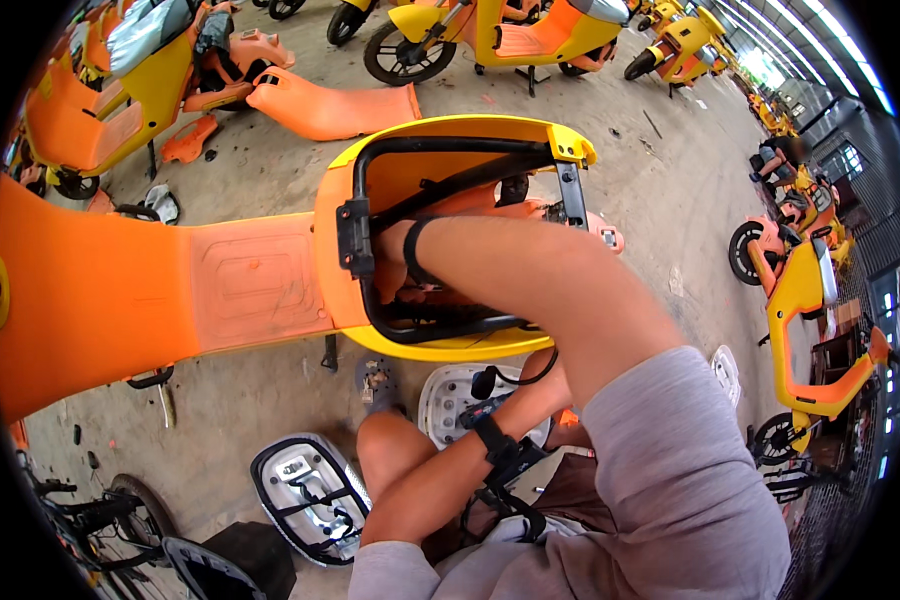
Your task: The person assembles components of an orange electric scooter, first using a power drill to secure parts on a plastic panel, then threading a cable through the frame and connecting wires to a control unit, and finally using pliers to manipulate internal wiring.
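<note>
An orange and yellow scooter body (255, 262) lies across in front of me. Its seat opening is framed by a black metal tube (450, 150). My right arm bends down into this opening, and my right hand (394, 250), with a black band at the wrist, is inside it near the black bracket (354, 237). Those fingers are hidden, as is anything they hold. My left forearm (425, 480), wearing a black strapped device (505, 450), crosses in front of me and passes beneath the yellow side panel (440, 345). The panel hides my left hand. A thin black cable (530, 375) hangs beside that wrist.
Two pale seat undersides (310, 490) (445, 400) rest on the floor near my legs. An orange body panel (330, 105) lies beyond the scooter. Other scooters (500, 40) stand behind and at right, where a person (778, 160) sits. A bicycle (120, 510) is at lower left.
</note>
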`<state>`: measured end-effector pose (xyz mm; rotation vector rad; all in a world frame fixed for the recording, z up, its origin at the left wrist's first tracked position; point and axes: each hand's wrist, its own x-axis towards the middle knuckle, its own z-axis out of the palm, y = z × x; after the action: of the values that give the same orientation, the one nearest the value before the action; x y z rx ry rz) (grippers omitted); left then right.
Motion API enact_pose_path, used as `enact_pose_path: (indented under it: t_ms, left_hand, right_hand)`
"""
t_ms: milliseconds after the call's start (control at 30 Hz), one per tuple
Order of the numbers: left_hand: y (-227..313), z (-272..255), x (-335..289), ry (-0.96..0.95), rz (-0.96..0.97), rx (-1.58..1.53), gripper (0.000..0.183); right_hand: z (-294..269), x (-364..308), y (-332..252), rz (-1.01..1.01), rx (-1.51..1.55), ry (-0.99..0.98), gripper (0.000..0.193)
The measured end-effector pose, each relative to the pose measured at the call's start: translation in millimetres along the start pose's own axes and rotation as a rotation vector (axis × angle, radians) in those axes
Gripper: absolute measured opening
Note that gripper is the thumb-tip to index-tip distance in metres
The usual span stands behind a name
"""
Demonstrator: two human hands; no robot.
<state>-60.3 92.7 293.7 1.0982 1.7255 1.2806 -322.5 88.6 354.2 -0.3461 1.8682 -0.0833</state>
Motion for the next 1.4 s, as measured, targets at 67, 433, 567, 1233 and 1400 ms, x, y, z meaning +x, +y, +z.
enact_pose_path:
  t_ms: [67,433,567,1233,1400]
  left_hand:
    - [1,-2,2,-0.01,-0.002,0.018,0.05]
    - [14,-27,-1,-0.121,-0.16,0.187,0.067]
    - [7,-18,2,-0.083,-0.126,0.173,0.072]
    - [31,30,-25,-0.057,0.109,-0.123,0.068]
    - [46,59,-33,-0.272,0.194,-0.213,0.068]
  right_hand:
    - [6,13,7,0.075,0.046,-0.092,0.033]
    - [8,-71,6,0.26,0.231,0.087,0.033]
    - [6,-92,7,0.176,0.152,0.297,0.032]
    - [320,-275,50,0.241,0.748,1.537,0.029]
    - [358,-229,49,0.339,0.897,1.179,0.04]
